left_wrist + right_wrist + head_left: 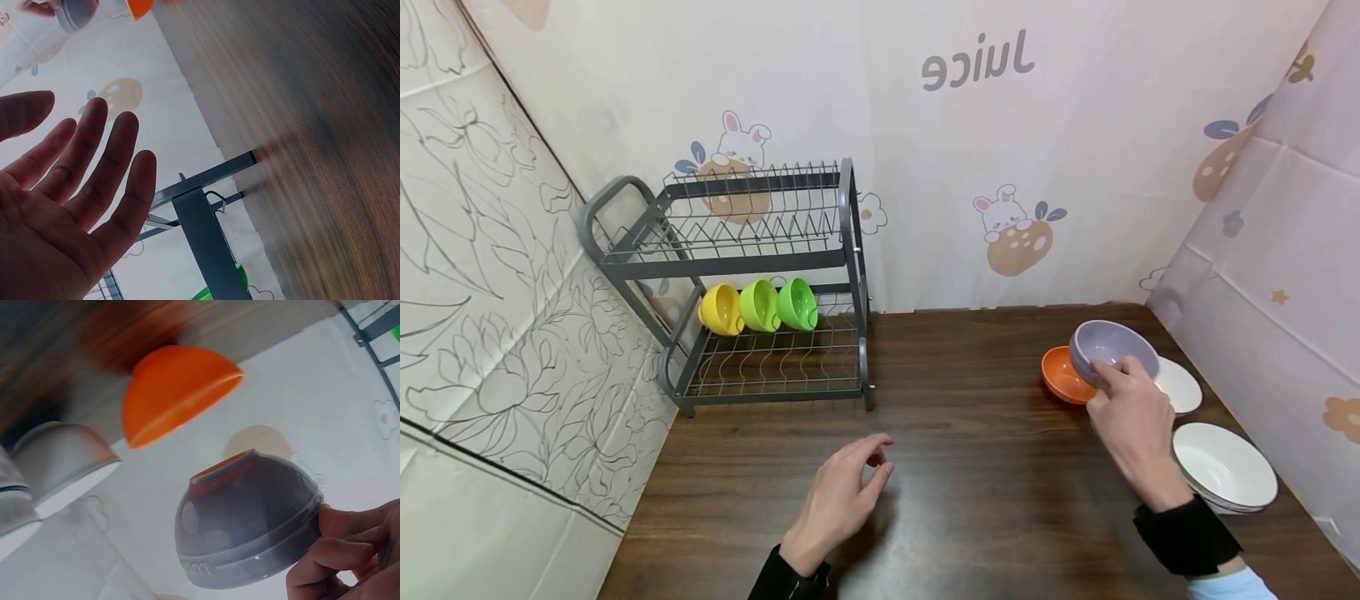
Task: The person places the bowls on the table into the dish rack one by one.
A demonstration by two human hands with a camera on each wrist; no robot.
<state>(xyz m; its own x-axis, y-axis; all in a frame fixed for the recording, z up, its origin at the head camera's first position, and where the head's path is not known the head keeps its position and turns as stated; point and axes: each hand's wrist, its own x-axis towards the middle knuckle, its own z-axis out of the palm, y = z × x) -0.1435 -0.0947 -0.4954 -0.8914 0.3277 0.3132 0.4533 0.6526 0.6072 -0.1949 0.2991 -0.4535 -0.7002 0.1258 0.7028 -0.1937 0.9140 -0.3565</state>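
My right hand point(1131, 417) pinches the near rim of a purple bowl point(1116, 346) and holds it off the table. In the right wrist view the purple bowl point(250, 519) hangs apart from an orange bowl point(178, 390). The orange bowl point(1063, 377) stands on the table, partly behind the purple one in the head view. A white bowl point(1180, 385) is partly hidden behind the purple bowl and my hand. Over the table's front middle hovers my left hand point(842, 496), fingers relaxed and holding nothing; its palm point(44, 231) faces the left wrist camera.
A grey two-tier dish rack point(737, 267) stands at the back left. On its lower tier sit a yellow cup point(721, 310), a lime cup point(760, 306) and a green cup point(797, 304). Stacked white dishes point(1225, 467) lie beside my right wrist. Walls border the table point(970, 467).
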